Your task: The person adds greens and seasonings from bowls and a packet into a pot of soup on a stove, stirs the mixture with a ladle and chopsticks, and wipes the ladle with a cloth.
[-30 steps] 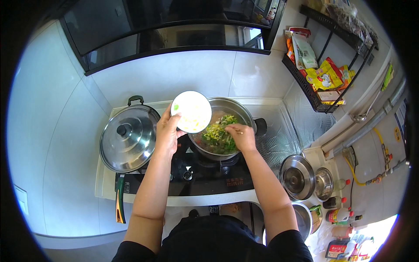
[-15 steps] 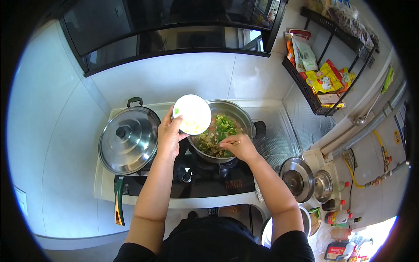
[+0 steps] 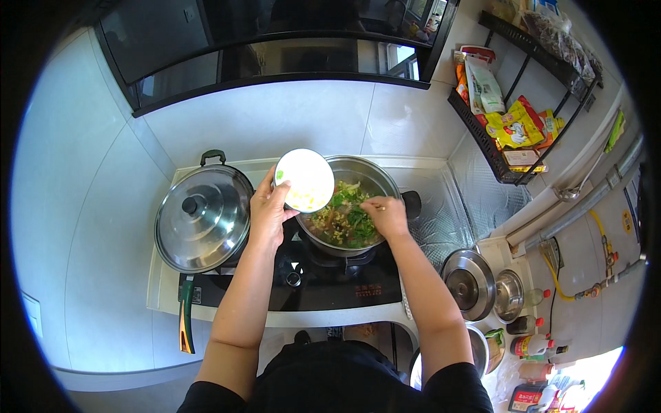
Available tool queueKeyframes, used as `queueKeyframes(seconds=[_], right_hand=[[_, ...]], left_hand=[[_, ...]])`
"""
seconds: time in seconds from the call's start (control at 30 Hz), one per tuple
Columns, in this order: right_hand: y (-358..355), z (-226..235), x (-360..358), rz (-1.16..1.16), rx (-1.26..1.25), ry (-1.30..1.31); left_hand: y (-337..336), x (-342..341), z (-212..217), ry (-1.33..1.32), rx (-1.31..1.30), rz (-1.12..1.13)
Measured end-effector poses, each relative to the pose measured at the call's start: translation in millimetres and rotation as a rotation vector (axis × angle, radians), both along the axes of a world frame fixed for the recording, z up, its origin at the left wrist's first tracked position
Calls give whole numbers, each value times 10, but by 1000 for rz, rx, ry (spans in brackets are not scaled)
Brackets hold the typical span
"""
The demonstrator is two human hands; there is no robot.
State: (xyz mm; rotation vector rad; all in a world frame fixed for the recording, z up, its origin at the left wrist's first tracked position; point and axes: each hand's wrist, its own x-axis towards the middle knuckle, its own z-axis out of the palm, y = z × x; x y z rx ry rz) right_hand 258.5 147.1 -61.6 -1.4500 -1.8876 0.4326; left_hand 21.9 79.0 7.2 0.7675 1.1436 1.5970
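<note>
The left hand (image 3: 267, 212), a little left of the frame's centre, has its fingers wrapped around the near edge of a small round white bowl (image 3: 304, 179), thumb over the rim and the other fingers hidden behind or beneath it. The bowl is tilted with its mouth toward the camera, above the left rim of a round stainless-steel pot (image 3: 348, 210) at the middle of the frame. Pale yellowish bits lie along the bowl's lower edge.

The right hand (image 3: 387, 215) hovers over the right side of the pot with its fingers drawn close together, pinching something thin; it is too small to tell what.

The bowl looks like glazed ceramic or hard plastic: stiff, light enough for one hand, probably slick if wet or greasy, and breakable if dropped on the hob. A hold across the rim with fingers under the base seems the safest. The pot, filled with chopped greens, pale pieces and brownish bits, would likely be heavy and hot.

The pot sits on a black glass gas hob (image 3: 323, 282). At the frame's left a steel pan under a domed steel lid with a black knob (image 3: 202, 217) stands on the other burner. At the lower right are two smaller steel lids (image 3: 482, 286) and some bottles; at the upper right, a black wire rack (image 3: 497, 148) with colourful packets.
</note>
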Motion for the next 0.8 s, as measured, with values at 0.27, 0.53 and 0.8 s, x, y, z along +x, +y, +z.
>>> queueKeyframes(seconds=[0.27, 0.53, 0.8], right_hand=[[-198, 668, 72, 376, -446, 129], [-125, 443, 198, 432, -381, 5], [24, 434, 194, 190, 145, 152]], left_hand=[[2, -61, -31, 31, -23, 32], [0, -43, -11, 43, -57, 54], [-52, -95, 5, 54, -45, 81]])
